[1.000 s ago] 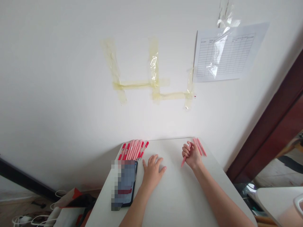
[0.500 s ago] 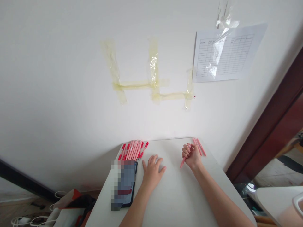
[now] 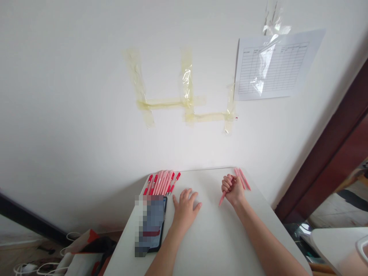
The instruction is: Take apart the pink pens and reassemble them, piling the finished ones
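Note:
My right hand (image 3: 233, 190) is closed in a fist round a pink pen (image 3: 222, 200), whose lower end points down and to the left over the white table (image 3: 212, 237). My left hand (image 3: 185, 207) lies flat on the table with its fingers spread and holds nothing. A row of several pink pens with red ends (image 3: 161, 183) lies at the table's far left edge, just beyond my left hand. A few more pink pens (image 3: 243, 179) lie by the wall, right behind my right hand.
A dark tablet (image 3: 151, 224) lies on the table to the left of my left arm. A printed sheet (image 3: 273, 65) and strips of yellowed tape (image 3: 186, 101) are on the wall. Bags and cables (image 3: 71, 257) sit on the floor at lower left.
My right hand has tightened a little round the pen, which sits slightly lower in the fist. My left hand has not moved.

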### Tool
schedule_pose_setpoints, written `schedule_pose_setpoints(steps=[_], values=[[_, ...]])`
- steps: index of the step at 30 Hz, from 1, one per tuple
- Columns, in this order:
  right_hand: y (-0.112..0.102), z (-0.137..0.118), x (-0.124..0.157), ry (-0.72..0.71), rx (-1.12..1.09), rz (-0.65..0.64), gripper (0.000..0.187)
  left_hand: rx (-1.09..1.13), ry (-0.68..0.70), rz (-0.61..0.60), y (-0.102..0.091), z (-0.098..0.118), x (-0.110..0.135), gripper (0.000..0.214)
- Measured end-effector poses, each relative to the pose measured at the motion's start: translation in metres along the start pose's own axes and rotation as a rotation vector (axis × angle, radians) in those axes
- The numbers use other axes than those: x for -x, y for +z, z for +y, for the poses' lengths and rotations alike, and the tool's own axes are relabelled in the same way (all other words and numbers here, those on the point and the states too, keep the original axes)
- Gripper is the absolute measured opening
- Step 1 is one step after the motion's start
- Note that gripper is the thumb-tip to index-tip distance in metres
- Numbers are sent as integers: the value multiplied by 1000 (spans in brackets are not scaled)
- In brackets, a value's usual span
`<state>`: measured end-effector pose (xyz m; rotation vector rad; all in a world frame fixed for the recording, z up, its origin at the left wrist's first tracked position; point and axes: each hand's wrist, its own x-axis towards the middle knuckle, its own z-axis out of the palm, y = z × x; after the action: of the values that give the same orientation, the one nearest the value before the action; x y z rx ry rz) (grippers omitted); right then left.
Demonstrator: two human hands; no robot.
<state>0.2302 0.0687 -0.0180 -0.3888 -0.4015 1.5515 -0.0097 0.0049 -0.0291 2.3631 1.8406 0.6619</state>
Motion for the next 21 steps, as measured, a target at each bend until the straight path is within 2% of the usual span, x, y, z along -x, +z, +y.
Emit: schedule_pose_setpoints(steps=[10, 15, 21], values=[[5, 1, -1, 0, 41, 32, 19, 10, -5, 0, -2, 1, 0, 36], [-3, 3, -8, 12, 187, 67, 23, 16, -10, -9, -2, 1, 0, 37], [-15, 2, -16, -119, 444, 158, 24, 7, -21, -23, -4, 4, 0, 36]])
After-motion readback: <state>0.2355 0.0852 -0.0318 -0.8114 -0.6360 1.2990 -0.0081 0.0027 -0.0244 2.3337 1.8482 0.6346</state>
